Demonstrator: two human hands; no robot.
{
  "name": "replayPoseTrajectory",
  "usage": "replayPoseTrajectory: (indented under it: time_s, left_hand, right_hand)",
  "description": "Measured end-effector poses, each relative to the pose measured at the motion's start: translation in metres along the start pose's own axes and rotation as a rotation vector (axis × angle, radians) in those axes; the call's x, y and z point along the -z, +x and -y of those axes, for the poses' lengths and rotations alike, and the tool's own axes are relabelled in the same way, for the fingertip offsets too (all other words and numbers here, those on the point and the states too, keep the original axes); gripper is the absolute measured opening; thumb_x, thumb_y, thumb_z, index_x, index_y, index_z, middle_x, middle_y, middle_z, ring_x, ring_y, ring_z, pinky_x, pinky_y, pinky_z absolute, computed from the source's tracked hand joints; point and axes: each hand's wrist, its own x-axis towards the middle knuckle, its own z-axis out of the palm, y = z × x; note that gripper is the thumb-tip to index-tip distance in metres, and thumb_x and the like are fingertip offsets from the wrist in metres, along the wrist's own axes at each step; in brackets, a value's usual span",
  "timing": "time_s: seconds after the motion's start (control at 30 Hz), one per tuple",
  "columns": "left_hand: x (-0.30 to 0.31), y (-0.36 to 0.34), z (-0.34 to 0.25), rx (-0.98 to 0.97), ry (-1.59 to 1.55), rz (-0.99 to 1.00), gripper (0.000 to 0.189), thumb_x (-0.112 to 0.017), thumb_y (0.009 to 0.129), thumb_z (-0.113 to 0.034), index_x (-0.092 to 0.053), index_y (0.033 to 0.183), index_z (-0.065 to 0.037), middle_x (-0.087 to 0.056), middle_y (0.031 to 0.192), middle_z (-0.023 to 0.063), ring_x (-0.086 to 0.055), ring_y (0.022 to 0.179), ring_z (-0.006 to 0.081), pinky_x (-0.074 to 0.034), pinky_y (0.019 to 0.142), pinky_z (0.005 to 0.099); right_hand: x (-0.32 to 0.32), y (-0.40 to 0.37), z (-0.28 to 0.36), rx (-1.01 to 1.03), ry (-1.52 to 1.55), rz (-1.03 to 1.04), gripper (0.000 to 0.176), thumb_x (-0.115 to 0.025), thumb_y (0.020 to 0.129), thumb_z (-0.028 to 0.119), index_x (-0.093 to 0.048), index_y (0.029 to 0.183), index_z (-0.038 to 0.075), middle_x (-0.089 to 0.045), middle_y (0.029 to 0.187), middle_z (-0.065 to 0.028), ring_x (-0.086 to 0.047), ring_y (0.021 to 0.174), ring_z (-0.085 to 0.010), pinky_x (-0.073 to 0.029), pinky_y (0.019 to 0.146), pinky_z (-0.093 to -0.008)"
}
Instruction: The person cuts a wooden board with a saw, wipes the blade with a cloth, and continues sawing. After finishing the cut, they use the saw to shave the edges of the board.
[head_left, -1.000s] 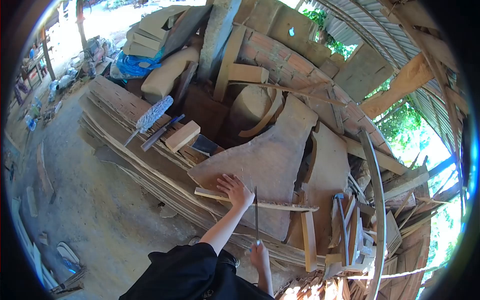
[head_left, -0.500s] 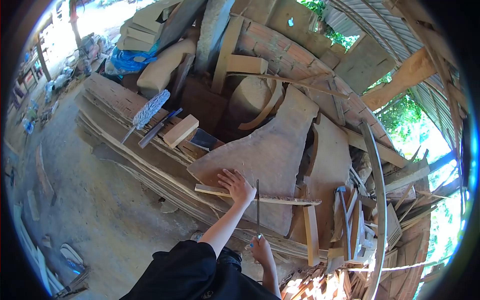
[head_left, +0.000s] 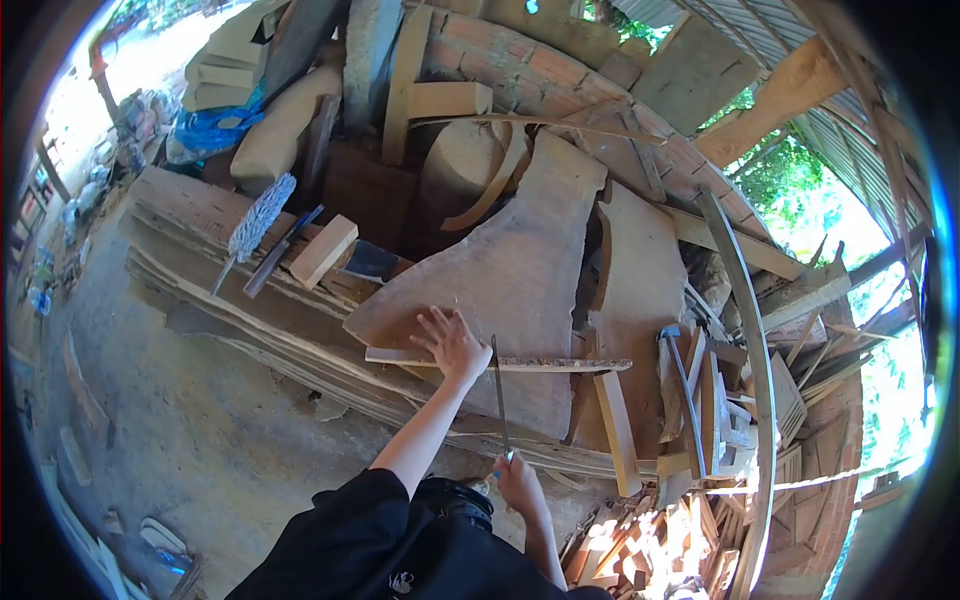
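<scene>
My left hand lies with fingers spread on a narrow wooden strip and the broad board under it. In my right hand, nearer my body, is the handle of a hand saw, seen almost edge-on. Its long thin dark blade points away from me and crosses the strip just right of my left hand. The strip rests across the large, irregular wooden slab. Contact between the blade and the strip's edge is too small to make out.
Stacked rough planks run along the left. On them lie a grey fluffy duster and a wood block. A hammer-like tool leans at right among offcuts. A curved strip stands beyond, with scrap wood below.
The whole view has shifted a little. My right hand has drawn the saw slightly back toward my body, relative to the strip. My left hand stays on the strip.
</scene>
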Motion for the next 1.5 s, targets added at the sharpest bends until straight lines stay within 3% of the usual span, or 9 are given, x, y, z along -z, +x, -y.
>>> replayPoseTrajectory:
  time_s: [0.17,0.3,0.5,0.93,1.03,1.13,1.23,1.27,1.5]
  left_hand:
    - [-0.010,0.002,-0.002,0.032,0.022,-0.016,0.075,-0.055,0.069,-0.037,-0.029,0.136,-0.018,-0.007,0.143,0.0224,0.002,0.132,0.0427,0.000,0.097,0.0666]
    - [-0.003,0.003,-0.008,0.048,-0.028,-0.015,0.081,-0.059,0.064,-0.038,-0.029,0.136,-0.020,-0.006,0.143,0.0232,0.001,0.131,0.0441,0.000,0.097,0.0662]
    - [0.000,0.004,-0.013,0.059,-0.039,-0.021,0.083,-0.057,0.062,-0.034,-0.026,0.138,-0.019,-0.004,0.143,0.0252,0.001,0.131,0.0452,-0.002,0.097,0.0663]
    - [-0.008,-0.030,-0.002,-0.148,-0.023,-0.152,0.054,-0.049,0.075,-0.030,-0.046,0.127,-0.020,0.012,0.143,0.0216,0.012,0.130,0.0438,-0.005,0.098,0.0652]
    - [-0.028,-0.024,0.003,-0.157,0.008,-0.327,0.042,-0.052,0.070,-0.027,-0.060,0.109,-0.013,0.002,0.144,0.0224,0.006,0.133,0.0409,-0.009,0.099,0.0631]
    - [-0.036,-0.019,0.009,-0.278,0.051,-0.439,0.028,-0.052,0.070,-0.026,-0.062,0.089,-0.009,-0.023,0.138,0.0222,-0.021,0.128,0.0387,-0.027,0.094,0.0556]
    - [-0.022,-0.032,0.007,-0.324,-0.084,-0.338,0.019,-0.051,0.071,-0.026,-0.058,0.072,-0.008,-0.051,0.108,0.0173,-0.045,0.104,0.0362,-0.038,0.077,0.0499]
    - [-0.038,-0.026,0.013,-0.469,-0.041,-0.606,0.018,-0.051,0.071,-0.025,-0.054,0.064,-0.009,-0.054,0.078,0.0128,-0.050,0.076,0.0341,-0.038,0.062,0.0471]
    - [-0.042,0.000,0.015,-0.630,-0.078,-0.356,0.020,-0.052,0.073,-0.021,-0.055,0.059,-0.007,-0.051,0.069,0.0123,-0.052,0.064,0.0318,-0.041,0.057,0.0432]
  right_hand:
    - [-0.004,-0.002,-0.005,-0.124,0.133,-0.027,0.025,-0.048,0.086,0.022,-0.051,0.086,-0.002,-0.057,0.066,-0.0189,-0.060,0.066,-0.0312,-0.044,0.062,-0.0390]
    - [-0.014,0.050,-0.020,0.072,0.087,-0.084,0.023,-0.047,0.086,0.021,-0.051,0.086,-0.001,-0.058,0.071,-0.0200,-0.059,0.069,-0.0340,-0.045,0.064,-0.0394]
    - [-0.041,0.093,0.001,0.020,0.060,-0.186,0.022,-0.042,0.085,0.020,-0.046,0.087,-0.001,-0.055,0.073,-0.0304,-0.054,0.073,-0.0473,-0.042,0.066,-0.0534]
    - [-0.047,0.034,-0.024,-0.019,-0.062,-0.097,0.030,-0.043,0.085,0.025,-0.044,0.097,-0.003,-0.058,0.072,-0.0290,-0.058,0.069,-0.0453,-0.045,0.062,-0.0540]
    - [-0.046,0.039,-0.026,-0.030,-0.001,-0.115,0.029,-0.042,0.085,0.023,-0.045,0.095,-0.003,-0.058,0.072,-0.0292,-0.058,0.069,-0.0449,-0.045,0.062,-0.0541]
    - [-0.047,0.042,-0.028,-0.031,0.011,-0.113,0.026,-0.041,0.085,0.022,-0.048,0.091,-0.002,-0.059,0.073,-0.0286,-0.058,0.070,-0.0445,-0.045,0.063,-0.0539]
    - [-0.044,0.040,-0.026,-0.065,0.052,-0.108,0.025,-0.042,0.084,0.021,-0.047,0.088,-0.003,-0.058,0.076,-0.0285,-0.056,0.074,-0.0456,-0.043,0.065,-0.0538]
    - [-0.044,0.040,-0.025,-0.084,0.072,-0.099,0.025,-0.043,0.083,0.021,-0.046,0.087,-0.003,-0.058,0.076,-0.0285,-0.056,0.076,-0.0461,-0.042,0.066,-0.0538]
    - [-0.034,0.046,-0.011,-0.005,0.133,-0.070,0.030,-0.041,0.086,0.022,-0.051,0.092,-0.006,-0.059,0.082,-0.0280,-0.059,0.077,-0.0429,-0.046,0.066,-0.0511]
